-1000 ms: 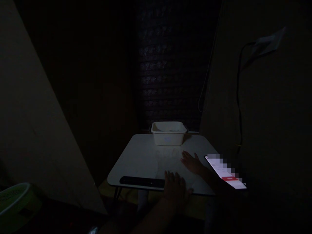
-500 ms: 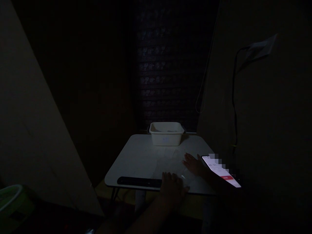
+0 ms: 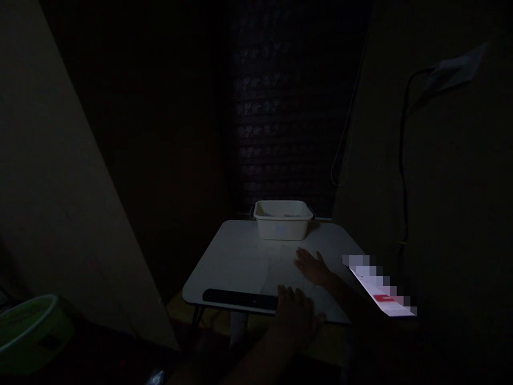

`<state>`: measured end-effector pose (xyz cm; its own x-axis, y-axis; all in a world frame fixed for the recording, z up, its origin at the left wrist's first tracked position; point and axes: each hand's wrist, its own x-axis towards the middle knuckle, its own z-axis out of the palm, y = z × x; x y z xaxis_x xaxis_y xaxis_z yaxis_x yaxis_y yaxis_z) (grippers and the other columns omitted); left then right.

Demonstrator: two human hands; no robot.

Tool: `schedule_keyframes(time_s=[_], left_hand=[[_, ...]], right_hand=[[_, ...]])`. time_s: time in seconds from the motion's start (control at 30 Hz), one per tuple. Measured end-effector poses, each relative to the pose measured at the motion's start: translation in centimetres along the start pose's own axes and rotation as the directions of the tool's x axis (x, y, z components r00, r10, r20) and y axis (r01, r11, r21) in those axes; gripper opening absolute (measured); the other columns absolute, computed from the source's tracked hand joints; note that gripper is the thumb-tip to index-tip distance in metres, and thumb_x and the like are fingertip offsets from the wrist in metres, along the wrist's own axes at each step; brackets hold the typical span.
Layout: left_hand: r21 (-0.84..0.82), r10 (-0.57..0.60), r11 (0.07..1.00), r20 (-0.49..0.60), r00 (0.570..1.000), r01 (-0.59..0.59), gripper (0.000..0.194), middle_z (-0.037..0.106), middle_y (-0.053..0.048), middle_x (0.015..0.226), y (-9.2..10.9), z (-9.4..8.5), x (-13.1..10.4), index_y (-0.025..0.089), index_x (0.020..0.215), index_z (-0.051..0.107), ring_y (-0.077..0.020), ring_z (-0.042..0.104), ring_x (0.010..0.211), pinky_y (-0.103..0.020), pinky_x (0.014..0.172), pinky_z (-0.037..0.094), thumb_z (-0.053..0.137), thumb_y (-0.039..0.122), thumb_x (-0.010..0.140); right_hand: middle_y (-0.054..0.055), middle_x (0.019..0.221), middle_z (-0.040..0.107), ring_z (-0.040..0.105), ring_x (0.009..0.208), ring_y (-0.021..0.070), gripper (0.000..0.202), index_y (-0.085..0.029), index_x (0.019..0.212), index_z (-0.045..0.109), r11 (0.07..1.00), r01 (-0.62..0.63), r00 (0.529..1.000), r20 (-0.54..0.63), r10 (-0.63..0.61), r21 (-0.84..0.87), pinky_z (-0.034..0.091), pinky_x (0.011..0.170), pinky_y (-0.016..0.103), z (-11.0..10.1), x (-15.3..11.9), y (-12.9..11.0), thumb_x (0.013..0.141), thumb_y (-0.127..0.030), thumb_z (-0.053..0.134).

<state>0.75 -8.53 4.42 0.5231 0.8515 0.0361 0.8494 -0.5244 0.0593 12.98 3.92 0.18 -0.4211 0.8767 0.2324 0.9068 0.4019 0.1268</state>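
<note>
My left hand (image 3: pixel 294 311) lies at the front edge of a white folding table (image 3: pixel 228 256), fingers stretched forward and pressing down, beside the right end of a black strip (image 3: pixel 240 299). Farther up the tabletop, my right hand (image 3: pixel 313 266) is flat with its fingers spread. Under and between the hands lies a thin see-through sheet (image 3: pixel 276 275), perhaps plastic; it is faint in the dim light. Neither hand is wrapped round anything.
A white plastic basin (image 3: pixel 282 230) with something pale inside stands at the table's back. A lit phone (image 3: pixel 371 286), partly blurred out, is right of the table. A green tub (image 3: pixel 36 331) sits low at left. A cable (image 3: pixel 402 160) hangs on the right wall.
My right hand has moved left and slightly up relative to the table, over the thin sheet. My left hand stays at the front edge. The whole view has shifted a little.
</note>
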Motion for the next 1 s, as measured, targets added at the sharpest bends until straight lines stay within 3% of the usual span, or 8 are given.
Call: schedule_keyframes(time_s=[0.23, 0.5, 0.63, 0.77, 1.0], left_hand=[[-0.001, 0.003, 1.000, -0.011, 1.000, -0.003, 0.052, 0.038, -0.009, 0.110, -0.3, 0.3, -0.2, 0.017, 0.103, 0.039, -0.0267, 0.028, 0.101, -0.048, 0.083, 0.011, 0.005, 0.044, 0.073], [0.038, 0.001, 0.999, -0.107, 0.994, 0.003, 0.057, 0.045, -0.008, 0.100, -0.4, 0.0, 0.0, 0.018, 0.102, 0.039, -0.0249, 0.034, 0.096, -0.047, 0.083, 0.012, 0.001, 0.048, 0.072], [0.053, -0.040, 0.998, -0.082, 0.996, 0.045, 0.056, 0.045, -0.009, 0.101, -0.2, -0.5, 0.2, 0.018, 0.102, 0.041, -0.0254, 0.035, 0.095, -0.048, 0.082, 0.014, 0.003, 0.047, 0.072], [0.049, -0.077, 0.996, -0.074, 0.994, 0.080, 0.054, 0.034, -0.011, 0.114, -0.1, 0.0, 0.5, 0.016, 0.107, 0.036, -0.0276, 0.027, 0.102, -0.047, 0.082, 0.015, 0.006, 0.045, 0.073], [0.060, -0.194, 0.979, -0.003, 0.981, 0.194, 0.056, 0.030, -0.011, 0.118, -0.1, 1.1, 0.8, 0.017, 0.112, 0.031, -0.0310, 0.021, 0.105, -0.049, 0.081, 0.012, 0.007, 0.047, 0.072]], right_hand=[[0.007, 0.117, 0.031, 0.022, 0.108, 0.0178, 0.039, -0.023, 0.105, 0.038, 0.994, -0.105, 0.994, 0.006, 0.105, -0.012, 0.017, 0.080, 0.050, -0.3, 0.9, 0.2, 0.077, -0.036, 0.013], [0.007, 0.118, 0.030, 0.023, 0.107, 0.0173, 0.041, -0.019, 0.107, 0.035, 1.000, 0.024, 1.000, -0.017, -0.024, -0.018, 0.014, 0.081, 0.049, -0.1, -0.9, 0.8, 0.077, -0.034, 0.012], [0.009, 0.110, 0.041, 0.031, 0.102, 0.0188, 0.040, -0.019, 0.100, 0.043, 0.997, -0.079, 0.995, -0.069, 0.077, -0.017, 0.011, 0.082, 0.049, -1.0, -1.8, 1.1, 0.077, -0.034, 0.014], [0.009, 0.099, 0.050, 0.039, 0.095, 0.0167, 0.040, -0.018, 0.092, 0.049, 0.990, -0.139, 0.984, -0.115, 0.136, -0.016, 0.009, 0.084, 0.046, -1.7, -2.0, 1.4, 0.077, -0.030, 0.013], [0.005, 0.117, 0.031, 0.025, 0.107, 0.0135, 0.041, -0.020, 0.111, 0.031, 0.992, 0.107, 0.992, -0.081, -0.101, 0.067, 0.017, 0.084, 0.038, -0.5, -1.8, 0.8, 0.076, -0.036, 0.014]])
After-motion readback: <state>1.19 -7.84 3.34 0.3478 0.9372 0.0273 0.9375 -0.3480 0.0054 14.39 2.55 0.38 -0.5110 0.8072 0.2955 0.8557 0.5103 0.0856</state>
